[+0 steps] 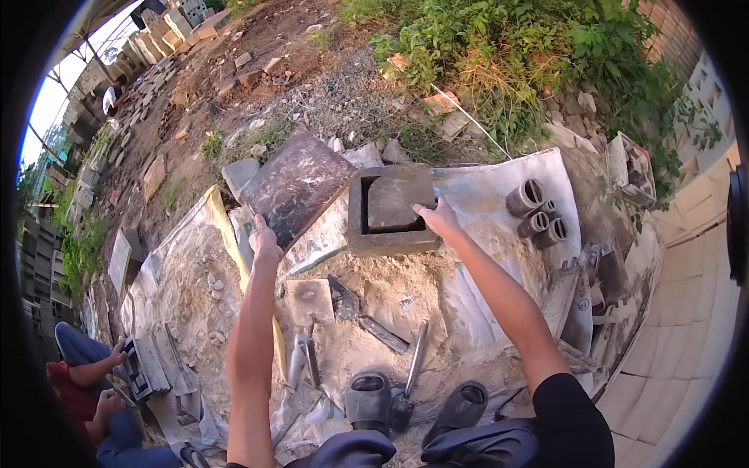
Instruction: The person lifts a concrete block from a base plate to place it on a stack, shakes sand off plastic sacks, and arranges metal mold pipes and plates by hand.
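Observation:
My left hand [266, 240] grips the lower edge of a dark, scuffed flat board [300, 183], which is tilted up to the left. Right beside the board sits a grey square mould-like block [394, 243], with a flat slab [399, 200] inside its rim and a dark gap around part of it. My right hand [441, 219] is closed at the block's right side, its thumb toward the slab; the fingers on the far side are partly hidden. Below the block lie a square-bladed trowel [310, 303] and a dark pointed trowel [343, 299] on sandy powder.
Several short pipe pieces [534, 210] stand on the white sheet [499, 178] at right. A hammer-like tool [409, 382] lies between my sandals [368, 399]. Another person's hand [109, 404] is beside a grey mould [145, 366] at lower left. A pale block wall [686, 312] borders the right.

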Available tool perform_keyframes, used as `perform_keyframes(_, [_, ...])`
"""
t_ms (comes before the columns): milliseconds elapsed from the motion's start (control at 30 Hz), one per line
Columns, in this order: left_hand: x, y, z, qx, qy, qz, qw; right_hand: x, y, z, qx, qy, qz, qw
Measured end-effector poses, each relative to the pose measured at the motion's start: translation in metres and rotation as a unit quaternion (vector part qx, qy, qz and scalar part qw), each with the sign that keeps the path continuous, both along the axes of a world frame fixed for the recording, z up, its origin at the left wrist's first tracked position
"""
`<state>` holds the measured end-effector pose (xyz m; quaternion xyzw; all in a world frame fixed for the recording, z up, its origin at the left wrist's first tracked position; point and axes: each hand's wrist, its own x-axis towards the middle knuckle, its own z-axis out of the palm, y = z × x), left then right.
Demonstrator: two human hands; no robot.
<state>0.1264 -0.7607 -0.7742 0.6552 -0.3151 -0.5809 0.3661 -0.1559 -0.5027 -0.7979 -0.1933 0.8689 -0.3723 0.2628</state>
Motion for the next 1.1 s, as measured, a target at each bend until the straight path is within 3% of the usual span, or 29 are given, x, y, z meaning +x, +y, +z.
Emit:
perform_keyframes(33, [0.007, 0.002, -0.003, 0.000, 0.000, 0.005, 1.000, 0.004, 0.001, 0.012, 0.000, 0.000, 0.005, 1.000])
perform_keyframes(100, [0.019, 0.000, -0.008, -0.017, 0.006, 0.014, 1.000, 0.008, 0.010, 0.035, -0.127, -0.128, 0.040, 0.983])
perform_keyframes(200, [0.023, -0.008, -0.023, 0.017, -0.106, 0.042, 0.993, 0.013, 0.018, 0.038, -0.125, -0.138, 0.093, 0.978])
perform_keyframes(300, [0.028, -0.014, -0.048, 0.053, -0.084, 0.019, 0.995, 0.003, 0.023, -0.003, -0.180, -0.201, 0.067, 0.961])
perform_keyframes(333, [0.023, -0.013, -0.050, 0.074, -0.084, 0.005, 0.994, -0.004, 0.020, -0.022, -0.179, -0.199, 0.063, 0.961])
perform_keyframes(400, [0.026, -0.038, -0.120, 0.063, -0.103, -0.006, 0.993, -0.016, 0.015, -0.052, -0.134, -0.167, 0.074, 0.974])
perform_keyframes(433, [0.025, -0.038, -0.134, 0.029, -0.054, -0.014, 0.998, -0.007, 0.015, -0.041, -0.134, -0.170, 0.066, 0.974])
perform_keyframes(467, [0.023, -0.040, -0.144, -0.004, -0.002, -0.021, 1.000, 0.009, 0.010, -0.013, -0.060, -0.091, 0.030, 0.994])
perform_keyframes(500, [0.020, -0.042, -0.145, 0.018, 0.015, -0.039, 0.999, 0.018, 0.007, 0.000, 0.017, -0.011, -0.006, 1.000])
perform_keyframes(533, [0.018, -0.043, -0.147, 0.041, 0.030, -0.058, 0.997, 0.019, 0.007, -0.006, 0.018, -0.012, -0.009, 1.000])
perform_keyframes(600, [0.014, -0.041, -0.147, -0.017, -0.013, -0.084, 0.996, 0.021, 0.004, -0.016, -0.047, 0.056, -0.039, 0.997])
perform_keyframes(733, [0.016, -0.023, -0.110, 0.025, 0.012, -0.007, 1.000, 0.020, 0.003, -0.013, -0.010, 0.077, -0.021, 0.997])
perform_keyframes(867, [0.033, -0.005, -0.055, 0.057, -0.056, 0.062, 0.995, 0.023, 0.005, -0.008, -0.008, 0.056, -0.005, 0.998])
perform_keyframes(967, [0.050, -0.022, -0.063, 0.043, -0.149, -0.037, 0.987, 0.024, 0.006, 0.001, -0.012, 0.070, -0.002, 0.997])
perform_keyframes(1000, [0.038, -0.013, -0.049, -0.014, -0.348, -0.060, 0.936, 0.025, 0.006, 0.001, -0.017, 0.080, 0.003, 0.997])
perform_keyframes(1033, [0.027, -0.001, -0.035, -0.071, -0.530, -0.080, 0.841, 0.025, 0.005, 0.001, -0.018, 0.081, 0.002, 0.997])
perform_keyframes(1067, [0.018, 0.015, -0.027, -0.240, -0.528, -0.118, 0.806, 0.024, 0.005, -0.002, -0.029, 0.082, 0.004, 0.996])
perform_keyframes(1100, [-0.002, 0.033, -0.003, -0.302, -0.495, -0.204, 0.789, 0.023, 0.004, -0.005, -0.041, 0.083, 0.004, 0.996])
